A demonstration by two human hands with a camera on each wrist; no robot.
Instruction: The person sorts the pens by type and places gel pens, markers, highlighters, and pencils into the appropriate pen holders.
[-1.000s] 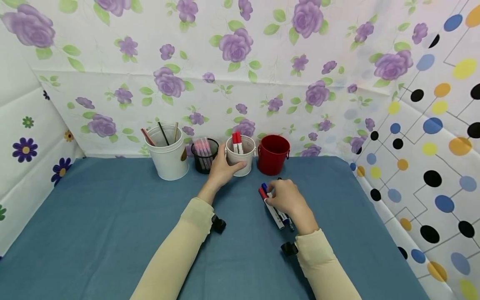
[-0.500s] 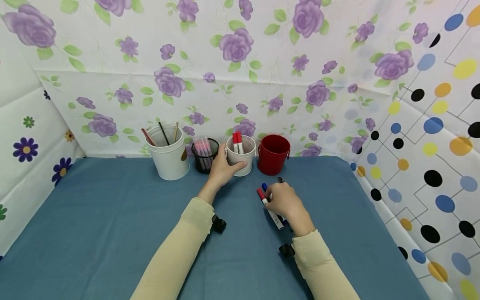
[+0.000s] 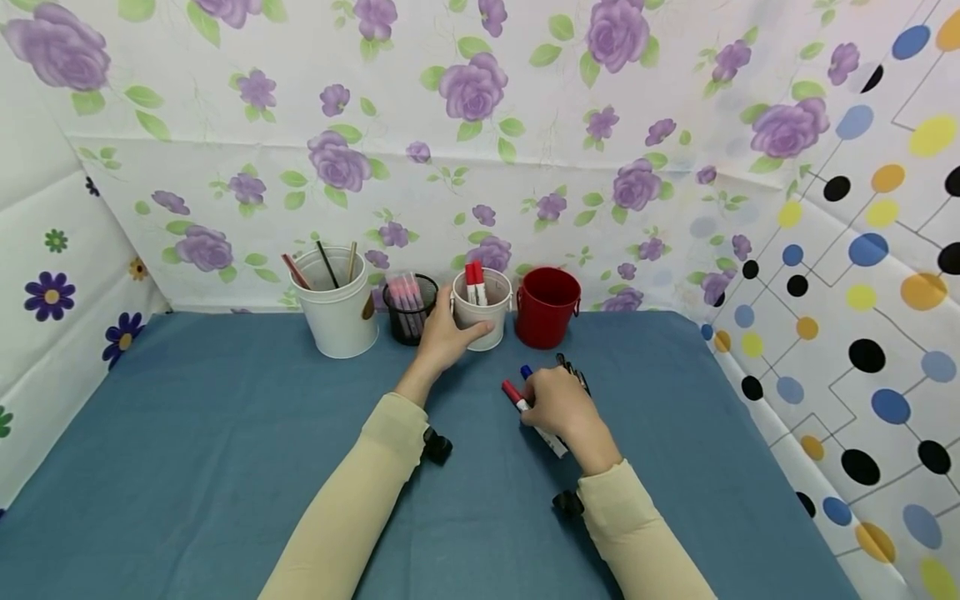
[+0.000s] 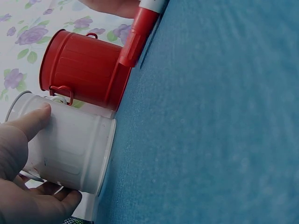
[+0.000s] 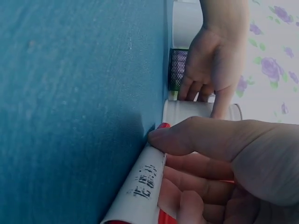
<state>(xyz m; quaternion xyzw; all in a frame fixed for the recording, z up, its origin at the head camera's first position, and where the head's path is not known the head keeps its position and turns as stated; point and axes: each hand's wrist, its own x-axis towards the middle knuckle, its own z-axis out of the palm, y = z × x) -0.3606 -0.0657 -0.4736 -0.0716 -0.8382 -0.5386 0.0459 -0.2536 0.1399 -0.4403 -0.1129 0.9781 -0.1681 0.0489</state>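
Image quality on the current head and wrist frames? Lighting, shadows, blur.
Head: fairly even light, mostly sharp, soft shadows on the blue tablecloth beside both sleeves; left wrist: scene turned sideways, dark shadow along the red-capped marker; right wrist: also sideways, floral backdrop pale and soft, barrel lettering unreadable.

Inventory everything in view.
Big bucket: 1, white, leftmost
Sticks: 3+, mixed, inside
Cup: 1, black, second
Pens: several, pink, inside
Pail: 1, white, third
Markers: 2, red-capped, inside
Red bucket: 1, red, rightmost
Held marker: 1, red-capped, right hand
Second marker: 1, blue-capped, alongside
Loose pens: uncounted, black, table
Tablecloth: 1, blue, beneath
Curtains: 3, white, around
Cameras: 2, black, wrists
Sleeves: 2, cream, arms
Left hand: 1, gripping pail
Right hand: 1, pinching held marker
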